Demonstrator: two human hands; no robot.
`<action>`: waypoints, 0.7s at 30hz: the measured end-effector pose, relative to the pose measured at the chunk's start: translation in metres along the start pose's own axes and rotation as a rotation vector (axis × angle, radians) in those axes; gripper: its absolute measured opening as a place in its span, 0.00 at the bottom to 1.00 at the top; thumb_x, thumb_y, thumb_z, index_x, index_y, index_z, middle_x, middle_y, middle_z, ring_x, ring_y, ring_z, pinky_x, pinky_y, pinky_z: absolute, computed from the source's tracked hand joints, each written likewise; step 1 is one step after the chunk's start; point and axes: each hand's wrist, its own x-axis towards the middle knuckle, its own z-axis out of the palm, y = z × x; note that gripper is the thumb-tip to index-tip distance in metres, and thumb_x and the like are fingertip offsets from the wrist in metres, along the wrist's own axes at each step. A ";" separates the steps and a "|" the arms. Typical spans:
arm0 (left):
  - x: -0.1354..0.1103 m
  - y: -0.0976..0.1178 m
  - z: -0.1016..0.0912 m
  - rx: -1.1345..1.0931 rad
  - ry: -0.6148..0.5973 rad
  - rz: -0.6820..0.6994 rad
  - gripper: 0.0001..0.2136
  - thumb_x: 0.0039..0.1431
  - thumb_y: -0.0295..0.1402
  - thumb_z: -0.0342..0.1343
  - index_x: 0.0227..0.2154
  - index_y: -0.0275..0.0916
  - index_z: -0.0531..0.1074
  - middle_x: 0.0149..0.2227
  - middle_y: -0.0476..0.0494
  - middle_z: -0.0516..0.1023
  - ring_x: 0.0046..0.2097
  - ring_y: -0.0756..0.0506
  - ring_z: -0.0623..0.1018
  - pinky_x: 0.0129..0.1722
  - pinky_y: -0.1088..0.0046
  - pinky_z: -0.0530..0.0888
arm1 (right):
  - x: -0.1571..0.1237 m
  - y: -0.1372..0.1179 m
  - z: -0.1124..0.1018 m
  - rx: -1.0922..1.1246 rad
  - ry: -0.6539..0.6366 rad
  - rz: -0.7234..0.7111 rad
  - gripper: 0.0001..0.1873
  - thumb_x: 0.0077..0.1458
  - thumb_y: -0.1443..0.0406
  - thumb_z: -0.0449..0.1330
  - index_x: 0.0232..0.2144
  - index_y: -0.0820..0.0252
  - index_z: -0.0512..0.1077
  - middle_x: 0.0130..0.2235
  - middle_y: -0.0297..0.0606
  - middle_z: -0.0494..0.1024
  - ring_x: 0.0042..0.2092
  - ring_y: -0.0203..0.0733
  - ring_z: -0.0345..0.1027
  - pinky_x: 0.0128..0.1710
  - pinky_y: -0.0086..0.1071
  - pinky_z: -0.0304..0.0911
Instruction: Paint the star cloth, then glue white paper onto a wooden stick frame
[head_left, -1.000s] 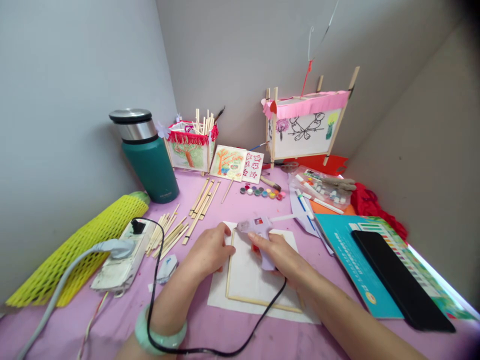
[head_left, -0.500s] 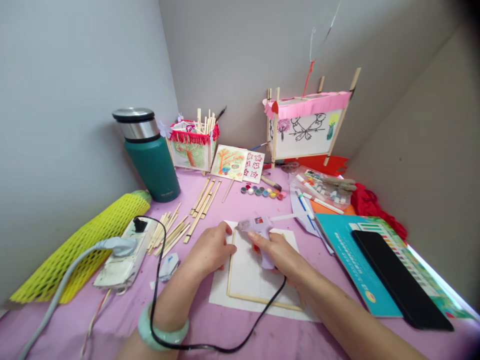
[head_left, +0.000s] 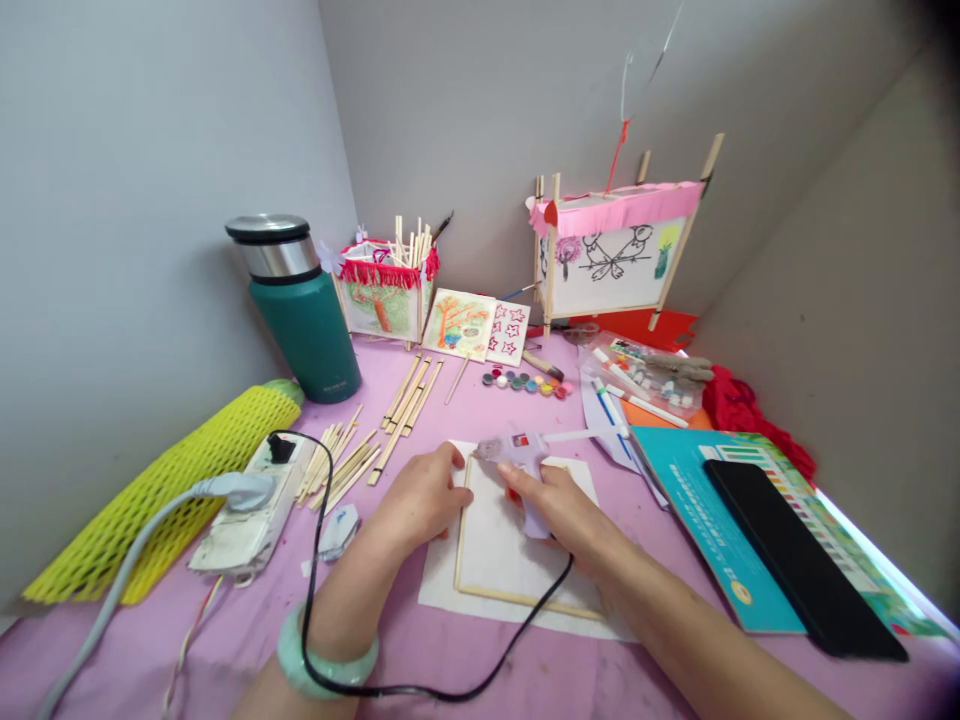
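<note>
My right hand [head_left: 551, 500] is wrapped round a pale lilac hot glue gun [head_left: 531, 455], with a white glue stick [head_left: 585, 434] jutting from its back. The gun's nozzle points left, at the upper left corner of a thin wooden stick frame [head_left: 525, 599]. That frame lies on a sheet of white paper [head_left: 442, 585]. My left hand [head_left: 424, 498] grips the left side of the framed paper, its thumb and forefinger curled over the stick near the nozzle. Its other fingertips are partly hidden. A black cord [head_left: 420, 692] runs from the gun across my left wrist.
Wooden sticks [head_left: 349, 470] lie left of the paper, near a white power strip [head_left: 251, 520]. A green bottle [head_left: 304, 330] stands behind. Paint pots [head_left: 525, 382] and two decorated paper lanterns [head_left: 622, 260] [head_left: 382, 300] sit at the back. A blue book [head_left: 705, 530] lies right.
Almost nothing differs. The glue gun has shifted very slightly to the right; both hands hold the same places.
</note>
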 end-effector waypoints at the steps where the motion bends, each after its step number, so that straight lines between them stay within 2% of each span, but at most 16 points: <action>1: 0.000 0.000 0.000 0.000 0.001 0.002 0.13 0.50 0.30 0.52 0.41 0.42 0.63 0.28 0.53 0.73 0.15 0.54 0.70 0.14 0.78 0.63 | 0.000 0.000 0.000 -0.001 0.000 -0.003 0.27 0.48 0.42 0.55 0.31 0.61 0.69 0.30 0.37 0.73 0.29 0.37 0.65 0.25 0.28 0.55; 10: 0.001 -0.002 0.001 0.003 0.005 0.017 0.13 0.50 0.30 0.52 0.40 0.42 0.62 0.27 0.54 0.73 0.15 0.54 0.70 0.14 0.79 0.63 | 0.007 0.010 0.003 -0.063 0.027 -0.112 0.26 0.49 0.44 0.55 0.31 0.62 0.71 0.30 0.38 0.74 0.29 0.37 0.64 0.26 0.28 0.55; 16: 0.000 -0.002 0.001 -0.001 0.005 0.012 0.13 0.50 0.30 0.51 0.41 0.41 0.62 0.27 0.53 0.73 0.15 0.54 0.70 0.15 0.79 0.63 | 0.003 0.005 0.003 -0.065 -0.004 -0.150 0.24 0.49 0.47 0.57 0.32 0.62 0.71 0.32 0.39 0.74 0.30 0.38 0.64 0.26 0.28 0.55; 21: -0.001 -0.001 0.000 0.001 0.005 0.006 0.13 0.50 0.30 0.52 0.40 0.41 0.63 0.26 0.54 0.73 0.15 0.54 0.70 0.15 0.79 0.63 | -0.003 0.001 -0.002 0.011 -0.034 -0.093 0.23 0.49 0.46 0.56 0.30 0.62 0.70 0.27 0.36 0.71 0.25 0.34 0.61 0.22 0.27 0.52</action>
